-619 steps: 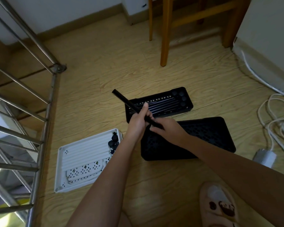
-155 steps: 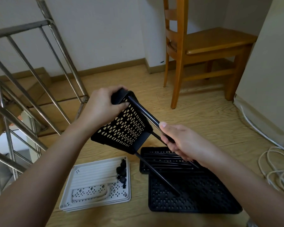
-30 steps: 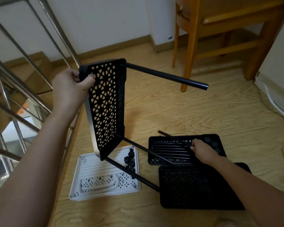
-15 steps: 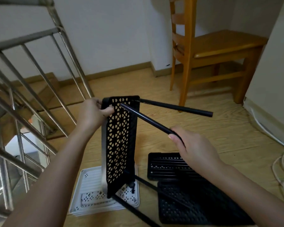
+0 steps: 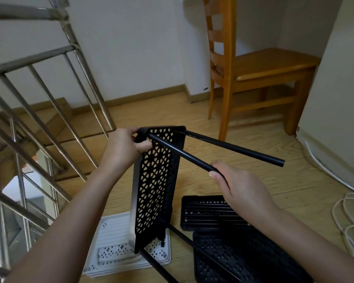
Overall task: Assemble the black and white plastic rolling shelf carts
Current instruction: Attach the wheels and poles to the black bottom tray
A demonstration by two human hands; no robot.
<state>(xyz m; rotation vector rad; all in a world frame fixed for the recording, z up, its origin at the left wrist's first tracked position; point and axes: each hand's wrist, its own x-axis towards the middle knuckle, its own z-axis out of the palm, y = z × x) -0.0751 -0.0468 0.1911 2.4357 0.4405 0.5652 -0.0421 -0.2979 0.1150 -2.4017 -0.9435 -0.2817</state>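
On the wooden floor (image 5: 253,180), a shallow black plastic tray (image 5: 185,213) holds a row of thin black rods (image 5: 208,218). A black perforated shelf tray (image 5: 233,260) lies just in front of it, and a white plastic tray stack (image 5: 114,237) sits partly hidden. Above them we hold a raised black perforated shelf (image 5: 157,184) on edge. Our left grip (image 5: 123,152) clenches its top corner. Our right grip (image 5: 239,188) grasps a black plastic pole (image 5: 178,152) whose far end meets that corner; we cannot tell whether it is seated. A second black pole (image 5: 233,148) juts toward the wooden chair (image 5: 253,74). The steel stair railing (image 5: 49,119) stands close on the left, and white cables (image 5: 347,217) lie at the right.
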